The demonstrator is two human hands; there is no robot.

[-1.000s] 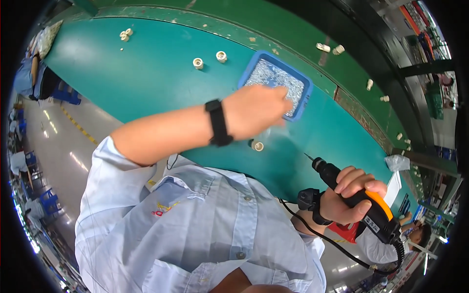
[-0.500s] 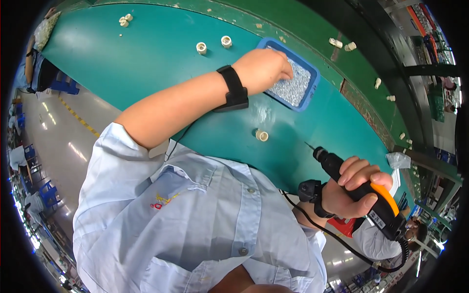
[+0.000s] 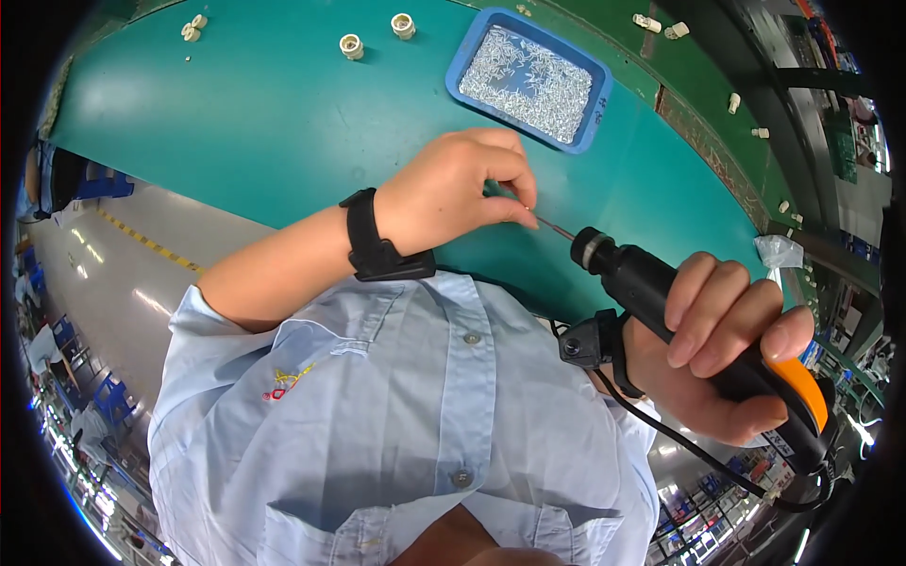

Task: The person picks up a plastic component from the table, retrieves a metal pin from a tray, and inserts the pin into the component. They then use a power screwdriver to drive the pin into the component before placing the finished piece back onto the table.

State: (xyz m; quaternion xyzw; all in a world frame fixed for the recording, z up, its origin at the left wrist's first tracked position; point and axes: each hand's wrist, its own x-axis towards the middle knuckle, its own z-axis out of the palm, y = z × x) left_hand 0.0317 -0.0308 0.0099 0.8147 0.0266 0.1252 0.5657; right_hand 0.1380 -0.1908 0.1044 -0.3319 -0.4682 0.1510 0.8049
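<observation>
In right fingers (image 3: 741, 328), black screwdriver (image 3: 644, 282), orange strip (image 3: 803, 394)

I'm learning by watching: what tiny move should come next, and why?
Perhaps steady the tool, held in the right hand, and gently line its thin bit up with the fingertips of the left hand, because those curl close by the bit's end. Whatever they might pinch is too small to tell.

Workbench (image 3: 236, 123) and powered screwdriver (image 3: 644, 280) show a factory workshop.
</observation>
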